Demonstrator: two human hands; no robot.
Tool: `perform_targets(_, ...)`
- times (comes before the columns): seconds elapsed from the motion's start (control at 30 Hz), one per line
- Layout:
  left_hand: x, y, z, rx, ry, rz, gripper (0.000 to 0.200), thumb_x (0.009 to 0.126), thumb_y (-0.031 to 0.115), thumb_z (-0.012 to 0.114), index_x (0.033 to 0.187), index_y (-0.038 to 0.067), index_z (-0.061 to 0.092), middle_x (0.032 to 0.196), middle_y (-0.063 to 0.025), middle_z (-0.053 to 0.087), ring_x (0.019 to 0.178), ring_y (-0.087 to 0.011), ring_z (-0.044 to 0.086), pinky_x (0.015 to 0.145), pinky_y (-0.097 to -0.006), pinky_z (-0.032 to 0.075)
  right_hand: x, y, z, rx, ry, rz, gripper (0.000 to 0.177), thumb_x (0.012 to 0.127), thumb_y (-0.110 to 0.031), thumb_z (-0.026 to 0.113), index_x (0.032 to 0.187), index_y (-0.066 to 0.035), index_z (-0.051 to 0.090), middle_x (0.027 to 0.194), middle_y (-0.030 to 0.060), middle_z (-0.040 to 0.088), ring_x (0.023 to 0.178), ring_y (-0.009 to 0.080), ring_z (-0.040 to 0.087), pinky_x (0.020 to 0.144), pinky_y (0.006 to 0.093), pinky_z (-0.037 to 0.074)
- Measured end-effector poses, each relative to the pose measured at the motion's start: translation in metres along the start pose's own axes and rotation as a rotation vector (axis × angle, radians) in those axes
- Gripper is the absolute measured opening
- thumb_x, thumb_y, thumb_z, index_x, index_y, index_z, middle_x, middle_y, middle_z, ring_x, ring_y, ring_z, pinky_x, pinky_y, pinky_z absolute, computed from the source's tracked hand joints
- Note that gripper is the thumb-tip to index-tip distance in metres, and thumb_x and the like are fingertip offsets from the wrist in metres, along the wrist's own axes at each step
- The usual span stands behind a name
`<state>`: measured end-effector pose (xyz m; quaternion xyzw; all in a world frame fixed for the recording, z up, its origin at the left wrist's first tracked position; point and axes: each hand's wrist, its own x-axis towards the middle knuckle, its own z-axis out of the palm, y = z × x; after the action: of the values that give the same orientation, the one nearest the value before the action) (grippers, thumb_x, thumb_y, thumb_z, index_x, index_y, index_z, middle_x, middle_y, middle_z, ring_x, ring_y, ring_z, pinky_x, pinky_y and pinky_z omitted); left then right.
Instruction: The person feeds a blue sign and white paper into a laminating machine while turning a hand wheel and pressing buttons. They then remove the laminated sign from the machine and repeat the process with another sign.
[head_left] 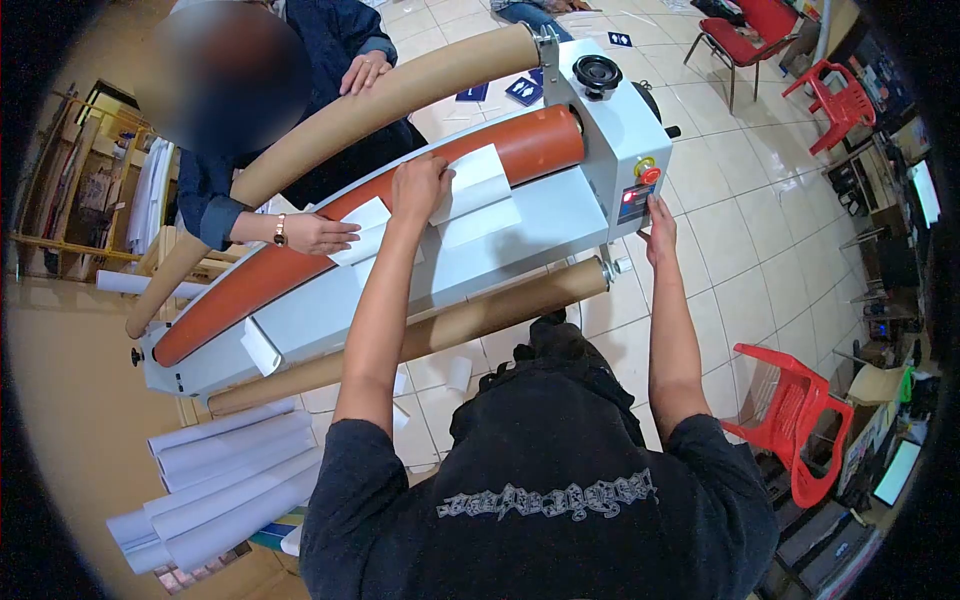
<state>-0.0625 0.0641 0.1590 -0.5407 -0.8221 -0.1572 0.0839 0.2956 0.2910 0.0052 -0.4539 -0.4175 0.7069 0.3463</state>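
Observation:
My left hand (422, 188) presses on a white sheet (476, 182) on the orange-red roller (530, 145) of a roll laminator (560, 215). Its fingers are curled and closed at the sheet's edge. My right hand (657, 232) is at the machine's right end, its fingertips touching the control panel (636, 198), which has a lit red display. Above that panel sits a red emergency button (649, 172). A second white sheet (362, 230) lies to the left, under the hand (318, 235) of a co-worker with a wristwatch.
Brown cardboard tubes run along the machine's far side (450, 68) and near side (480, 325). Across from me, the co-worker's other hand (366, 72) rests on the far tube. White paper rolls (235, 470) lie at lower left. Red chairs (790, 420) stand at right on the tiled floor.

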Motion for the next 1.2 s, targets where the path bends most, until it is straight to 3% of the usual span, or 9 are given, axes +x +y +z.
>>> perform_targets(0.53,0.040,-0.018,-0.021,0.042,0.067,0.041,0.015,0.081,0.021,0.071,0.085,0.007,0.073,0.088,-0.0108,0.068,0.078,-0.0333,0.067,0.073,-0.0452,0.053,-0.006,-0.005,0.003,-0.028,0.019,0.007,0.069,0.092,-0.049,0.063,0.145,-0.010,0.044,0.144,0.0110,0.047,0.134,0.0292,0.039,0.101,0.0619,0.037)
perform_targets(0.73,0.060,-0.024,-0.041,0.124,0.217,0.082,0.012,0.082,0.019,0.068,0.084,0.007,0.072,0.089,-0.0105,0.069,0.079,-0.0332,0.067,0.075,-0.0441,0.054,0.000,-0.002,0.000,-0.006,0.009,0.004,0.070,0.092,-0.047,0.064,0.146,-0.007,0.042,0.144,0.0118,0.046,0.136,0.0294,0.037,0.100,0.0601,0.038)
perform_targets(0.9,0.049,-0.018,-0.061,0.206,0.272,0.069,0.015,0.082,0.015,0.068,0.094,0.007,0.072,0.096,-0.0100,0.070,0.082,-0.0310,0.067,0.075,-0.0432,0.052,0.002,0.000,0.001,0.000,0.023,0.003,0.072,0.092,-0.046,0.065,0.146,-0.006,0.042,0.144,0.0126,0.046,0.137,0.0292,0.036,0.101,0.0589,0.038)
perform_targets(0.97,0.030,-0.020,-0.072,0.115,0.556,0.159,0.022,0.082,0.011,0.067,0.104,0.007,0.068,0.098,-0.0089,0.070,0.083,-0.0312,0.066,0.075,-0.0420,0.050,0.000,-0.001,0.000,-0.012,0.035,0.023,0.073,0.091,-0.046,0.065,0.146,-0.005,0.041,0.146,0.0127,0.045,0.137,0.0290,0.036,0.101,0.0586,0.038)
perform_targets(1.0,0.014,-0.015,-0.086,0.099,0.577,0.108,0.025,0.082,0.009,0.067,0.107,0.007,0.067,0.099,-0.0095,0.070,0.084,-0.0312,0.067,0.076,-0.0410,0.050,0.000,-0.001,0.002,-0.012,0.033,0.023,0.073,0.091,-0.046,0.065,0.146,-0.005,0.041,0.146,0.0127,0.045,0.137,0.0290,0.036,0.101,0.0586,0.038)
perform_targets(1.07,-0.027,-0.014,-0.105,0.047,0.740,0.069,0.030,0.083,0.005,0.067,0.113,0.004,0.065,0.102,-0.0136,0.070,0.089,-0.0322,0.068,0.078,-0.0391,0.051,0.000,0.000,0.005,-0.020,0.146,0.014,0.061,0.091,-0.044,0.066,0.138,-0.008,0.053,0.125,0.0081,0.060,0.117,0.0232,0.053,0.092,0.0480,0.046)
perform_targets(1.1,-0.052,-0.003,-0.119,-0.018,0.746,-0.082,0.026,0.089,0.006,0.064,0.115,0.002,0.064,0.104,-0.0177,0.070,0.092,-0.0298,0.069,0.079,-0.0382,0.053,-0.001,0.000,0.005,-0.022,0.142,0.016,0.061,0.091,-0.044,0.066,0.138,-0.008,0.053,0.125,0.0081,0.060,0.117,0.0232,0.053,0.092,0.0480,0.046)
perform_targets(1.17,-0.109,-0.014,-0.114,-0.372,0.823,-0.374,0.022,0.093,0.008,0.062,0.113,-0.002,0.063,0.103,-0.0175,0.070,0.088,-0.0230,0.069,0.077,-0.0359,0.053,-0.001,-0.001,0.004,-0.035,0.138,0.014,0.064,0.090,-0.045,0.067,0.140,-0.008,0.051,0.130,0.0100,0.058,0.121,0.0253,0.052,0.093,0.0494,0.046)
perform_targets(1.2,-0.136,-0.003,-0.129,-0.466,0.706,-0.430,0.022,0.094,0.008,0.061,0.112,-0.006,0.061,0.100,-0.0127,0.068,0.088,-0.0146,0.062,0.077,-0.0299,0.050,0.000,0.000,0.003,-0.038,0.130,0.015,0.064,0.090,-0.045,0.067,0.140,-0.008,0.051,0.130,0.0100,0.058,0.121,0.0253,0.052,0.093,0.0494,0.046)
